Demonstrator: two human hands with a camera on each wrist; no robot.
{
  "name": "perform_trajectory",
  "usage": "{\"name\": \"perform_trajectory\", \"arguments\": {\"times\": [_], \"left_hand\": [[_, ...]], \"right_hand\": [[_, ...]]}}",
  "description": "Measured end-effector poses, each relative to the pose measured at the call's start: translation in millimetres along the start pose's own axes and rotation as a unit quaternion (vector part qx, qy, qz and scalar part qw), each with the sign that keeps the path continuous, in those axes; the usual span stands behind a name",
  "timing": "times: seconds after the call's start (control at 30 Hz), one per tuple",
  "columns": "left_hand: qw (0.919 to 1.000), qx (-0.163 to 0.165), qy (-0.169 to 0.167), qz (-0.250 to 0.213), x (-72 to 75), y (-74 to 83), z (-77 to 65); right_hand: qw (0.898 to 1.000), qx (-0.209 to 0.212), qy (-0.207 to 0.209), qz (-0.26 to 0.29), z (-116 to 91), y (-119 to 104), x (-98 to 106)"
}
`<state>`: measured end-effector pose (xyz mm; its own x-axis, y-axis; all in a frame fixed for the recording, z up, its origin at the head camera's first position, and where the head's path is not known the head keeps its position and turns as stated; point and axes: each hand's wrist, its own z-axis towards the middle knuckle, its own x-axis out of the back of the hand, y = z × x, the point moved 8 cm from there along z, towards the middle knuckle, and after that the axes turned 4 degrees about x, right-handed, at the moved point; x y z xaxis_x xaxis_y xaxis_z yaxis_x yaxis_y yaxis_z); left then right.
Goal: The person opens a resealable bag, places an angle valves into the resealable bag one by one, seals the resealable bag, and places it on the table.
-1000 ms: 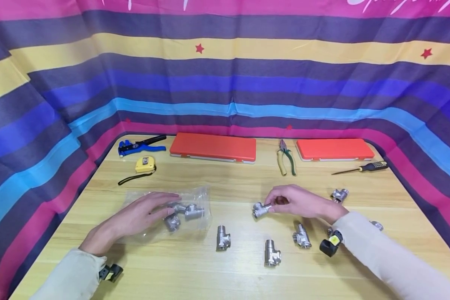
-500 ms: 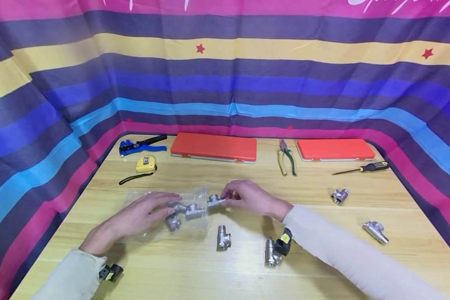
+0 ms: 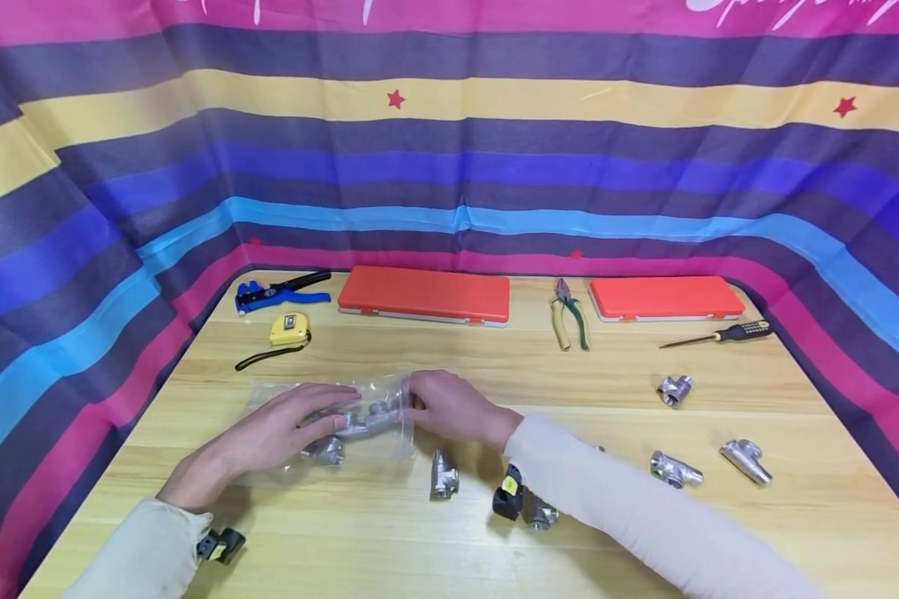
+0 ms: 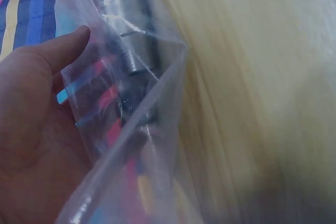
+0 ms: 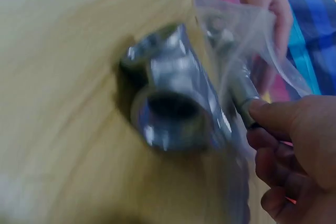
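A clear plastic bag lies on the left half of the table with several silver pipe tees inside. My left hand rests on the bag, fingers and thumb extended and spread apart. The left wrist view shows the thumb alongside the clear film, fittings behind it. At the bag's right-hand mouth, my right hand pinches the end of a pipe tee between thumb and fingers; the tee's far end is within the film. Another pipe tee lies on the table just below the bag's mouth.
More pipe tees lie to the right: one partly behind the right wrist camera, others farther right. Along the back are blue wire strippers, a tape measure, two red cases, pliers and a screwdriver.
My right hand has carried the pipe tee leftward from the middle of the table into the bag's mouth. Fittings inside the bag have shifted left. My left hand has stayed put.
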<state>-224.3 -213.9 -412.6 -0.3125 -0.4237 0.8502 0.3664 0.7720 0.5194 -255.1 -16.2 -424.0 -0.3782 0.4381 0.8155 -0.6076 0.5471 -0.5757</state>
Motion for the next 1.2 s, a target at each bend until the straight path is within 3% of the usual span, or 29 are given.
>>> {"name": "perform_trajectory", "arguments": {"times": [0.23,0.47,0.63,0.8,0.9,1.2], "left_hand": [[1.0000,0.003,-0.003,0.001,-1.4,-2.0,0.1],[1.0000,-0.005,0.004,0.007,-1.7,-0.7,1.8],[0.9999,-0.005,0.007,0.010,-0.2,-3.1,-1.1],[0.9999,-0.003,0.008,0.009,0.8,-4.9,-3.5],[1.0000,0.002,0.002,0.005,0.2,-5.8,-3.8],[1.0000,0.001,0.004,0.003,-1.2,-5.3,-2.0]], "right_hand": [[1.000,0.000,0.002,0.027,8,-6,-12],[0.997,0.002,-0.014,0.071,-26,19,15],[0.994,0.036,-0.072,0.073,-52,34,20],[0.981,0.078,-0.158,0.074,-63,21,10],[0.975,0.090,-0.190,0.068,-64,13,4],[0.978,0.083,-0.186,0.036,-65,13,2]]}}
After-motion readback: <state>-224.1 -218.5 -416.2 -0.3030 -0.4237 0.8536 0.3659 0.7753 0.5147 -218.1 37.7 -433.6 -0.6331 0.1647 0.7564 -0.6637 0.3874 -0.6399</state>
